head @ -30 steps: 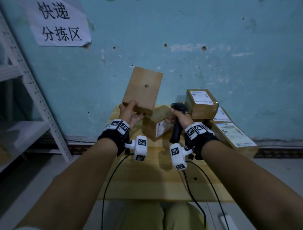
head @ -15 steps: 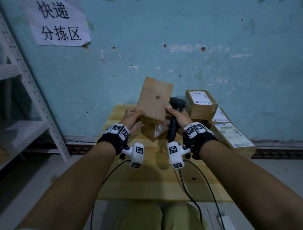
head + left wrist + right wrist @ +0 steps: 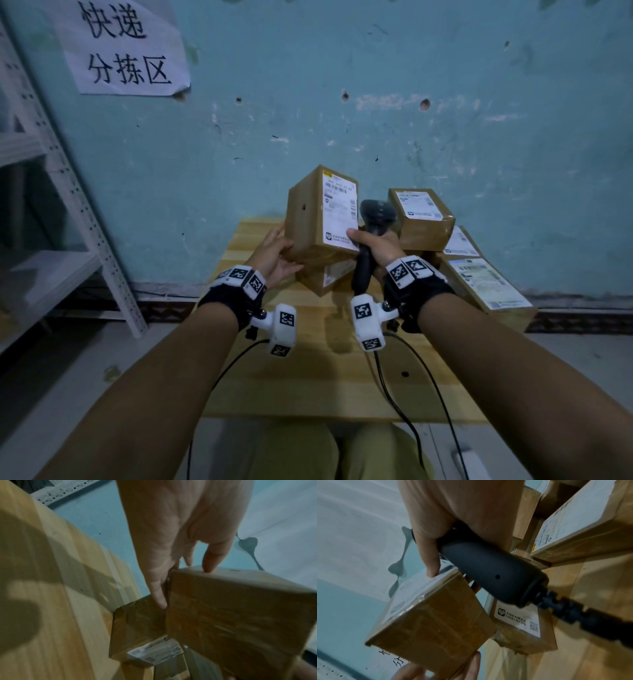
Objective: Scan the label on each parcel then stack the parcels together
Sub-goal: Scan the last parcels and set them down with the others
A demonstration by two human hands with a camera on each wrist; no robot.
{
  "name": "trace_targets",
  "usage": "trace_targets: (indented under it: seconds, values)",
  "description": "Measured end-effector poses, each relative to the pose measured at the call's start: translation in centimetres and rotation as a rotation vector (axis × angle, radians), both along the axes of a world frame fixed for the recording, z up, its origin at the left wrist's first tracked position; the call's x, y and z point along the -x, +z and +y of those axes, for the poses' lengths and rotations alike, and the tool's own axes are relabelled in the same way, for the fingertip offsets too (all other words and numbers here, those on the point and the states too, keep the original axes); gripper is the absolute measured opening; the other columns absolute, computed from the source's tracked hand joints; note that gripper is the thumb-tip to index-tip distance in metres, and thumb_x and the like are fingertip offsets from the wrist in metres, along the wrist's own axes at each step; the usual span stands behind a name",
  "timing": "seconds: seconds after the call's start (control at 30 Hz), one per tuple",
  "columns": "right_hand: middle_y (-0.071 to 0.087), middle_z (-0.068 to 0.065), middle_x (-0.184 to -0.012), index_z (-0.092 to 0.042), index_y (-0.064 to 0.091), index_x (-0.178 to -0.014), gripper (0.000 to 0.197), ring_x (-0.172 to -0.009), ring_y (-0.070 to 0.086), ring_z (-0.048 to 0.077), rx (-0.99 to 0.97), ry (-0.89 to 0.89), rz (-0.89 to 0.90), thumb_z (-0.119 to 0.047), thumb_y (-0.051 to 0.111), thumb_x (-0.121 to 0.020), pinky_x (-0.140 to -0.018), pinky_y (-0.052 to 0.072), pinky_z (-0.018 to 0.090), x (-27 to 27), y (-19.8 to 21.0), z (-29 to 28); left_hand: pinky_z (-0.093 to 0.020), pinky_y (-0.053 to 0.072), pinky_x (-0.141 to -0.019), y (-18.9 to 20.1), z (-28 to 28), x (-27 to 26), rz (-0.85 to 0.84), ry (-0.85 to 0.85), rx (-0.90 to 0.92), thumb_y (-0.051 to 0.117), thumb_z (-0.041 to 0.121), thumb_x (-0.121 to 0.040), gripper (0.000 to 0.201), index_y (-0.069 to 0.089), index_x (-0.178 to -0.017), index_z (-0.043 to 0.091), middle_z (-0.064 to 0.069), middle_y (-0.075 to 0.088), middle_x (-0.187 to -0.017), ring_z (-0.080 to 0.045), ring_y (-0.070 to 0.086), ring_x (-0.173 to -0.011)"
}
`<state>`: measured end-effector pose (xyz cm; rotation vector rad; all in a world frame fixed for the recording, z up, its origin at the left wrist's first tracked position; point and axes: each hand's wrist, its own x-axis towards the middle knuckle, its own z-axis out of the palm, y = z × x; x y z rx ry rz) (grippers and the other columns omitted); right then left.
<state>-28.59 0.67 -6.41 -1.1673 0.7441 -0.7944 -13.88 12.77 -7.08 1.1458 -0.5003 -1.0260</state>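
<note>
Between both hands, above the back of the wooden table (image 3: 301, 387), sits a small cardboard parcel (image 3: 310, 219), upright and lifted. Left hand (image 3: 274, 255) cupped at its lower left corner, palm under, fingers (image 3: 158, 596) laid fairly straight along the side and back, thumb tip pressing an edge. Right hand (image 3: 375, 245) wrapped tight round the black scanner (image 3: 371, 222), with one fingertip (image 3: 433, 570) stretched out to steady the labelled face. White label (image 3: 339, 212) turned toward the head camera, scanner head just beside it, not yet aimed at it.

Probably light, judging by a lift on fingertips alone; stiff, sharp-cornered, glossy with tape, so likely a bit slippery. Best held low, by opposite side faces, keeping fingers off the label so nothing blocks the code. Crushable at corners if squeezed hard.

Directly beneath, resting on the table, a second parcel (image 3: 325, 275) with its label on the side. Off to the right, a stack of parcels (image 3: 423, 219), labels facing up, all sealed shut. Contents of every box hidden; no telling what lies inside.
</note>
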Motion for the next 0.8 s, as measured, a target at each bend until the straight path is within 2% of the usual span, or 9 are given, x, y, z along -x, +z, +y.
trace_targets:
  seconds: [0.07,0.13,0.2,0.27,0.33,0.47,0.53,0.67,0.8]
  values:
    - [0.073,0.008,-0.078,-0.006,0.063,-0.082,0.011,-0.078,0.069,0.026,0.021,0.004,0.034,-0.003,0.072,-0.076,-0.094,0.051,0.047,0.0,0.1,0.1,-0.037,0.053,-0.07,0.5,0.2,-0.2,-0.127,-0.006,-0.003,0.033,-0.005,-0.095,0.061,0.029,-0.142,0.034,-0.014,0.051,-0.124,-0.034,0.053,-0.112]
    - [0.072,0.013,-0.091,-0.007,0.064,-0.086,0.016,-0.088,0.069,0.031,0.059,0.002,0.065,-0.005,0.073,-0.074,-0.095,0.049,0.049,-0.2,0.2,0.1,-0.038,0.053,-0.068,1.0,0.3,-0.3,-0.196,-0.016,-0.018,0.032,-0.008,-0.094,0.065,0.03,-0.143,0.034,-0.017,0.046,-0.139,-0.037,0.048,-0.123]
    - [0.07,0.017,-0.101,-0.008,0.065,-0.089,0.02,-0.095,0.068,0.034,0.101,0.01,0.091,-0.006,0.075,-0.072,-0.096,0.048,0.051,-0.4,0.5,0.5,-0.038,0.051,-0.067,1.3,0.2,-0.3,-0.191,-0.003,-0.029,0.035,-0.001,-0.095,0.06,0.031,-0.142,0.035,-0.017,0.045,-0.141,-0.035,0.047,-0.126]
    - [0.069,0.019,-0.107,-0.005,0.064,-0.096,0.025,-0.099,0.066,0.035,0.133,0.027,0.091,-0.004,0.073,-0.073,-0.097,0.048,0.051,-0.5,0.9,1.1,-0.036,0.052,-0.066,1.6,0.3,0.1,-0.17,0.016,-0.039,0.041,0.017,-0.097,0.05,0.032,-0.143,0.034,-0.013,0.046,-0.14,-0.033,0.047,-0.125]
    - [0.067,0.022,-0.111,0.0,0.061,-0.107,0.034,-0.102,0.065,0.037,0.152,0.042,0.062,0.001,0.071,-0.075,-0.098,0.047,0.052,-0.6,1.2,1.6,-0.035,0.053,-0.064,1.6,0.4,0.5,-0.171,0.024,-0.032,0.045,0.036,-0.095,0.051,0.03,-0.143,0.032,-0.009,0.048,-0.139,-0.031,0.048,-0.123]
    - [0.068,0.016,-0.111,-0.018,0.059,-0.097,0.035,-0.102,0.065,0.034,0.198,0.064,0.066,-0.003,0.074,-0.069,-0.097,0.047,0.053,-0.9,1.5,2.1,-0.034,0.049,-0.064,1.4,0.6,0.9,-0.176,0.055,-0.026,0.049,0.033,-0.094,0.058,0.022,-0.144,0.027,-0.011,0.052,-0.129,-0.024,0.054,-0.101]
    - [0.068,0.015,-0.111,-0.021,0.056,-0.096,0.038,-0.102,0.065,0.033,0.202,0.063,0.071,-0.002,0.074,-0.068,-0.097,0.046,0.054,-0.9,1.5,2.2,-0.035,0.048,-0.07,1.3,0.7,0.6,-0.181,0.056,-0.038,0.052,0.027,-0.092,0.061,0.022,-0.145,0.025,-0.013,0.051,-0.133,-0.025,0.053,-0.103]
    - [0.066,0.019,-0.114,-0.019,0.056,-0.091,0.032,-0.103,0.064,0.035,0.225,0.066,0.081,0.006,0.068,-0.075,-0.097,0.047,0.053,-0.6,1.9,2.6,-0.039,0.045,-0.09,1.1,0.6,0.1,-0.214,0.048,-0.058,0.059,0.017,-0.088,0.069,0.02,-0.145,0.021,-0.018,0.047,-0.139,-0.027,0.053,-0.106]
    - [0.066,0.017,-0.115,-0.011,0.052,-0.11,0.043,-0.102,0.065,0.033,0.199,0.035,0.089,0.004,0.07,-0.074,-0.096,0.048,0.051,-0.7,2.0,2.6,-0.047,0.045,-0.1,1.1,0.4,-0.2,-0.212,0.043,-0.061,0.065,0.009,-0.082,0.078,0.019,-0.143,0.022,-0.02,0.048,-0.137,-0.034,0.055,-0.113]
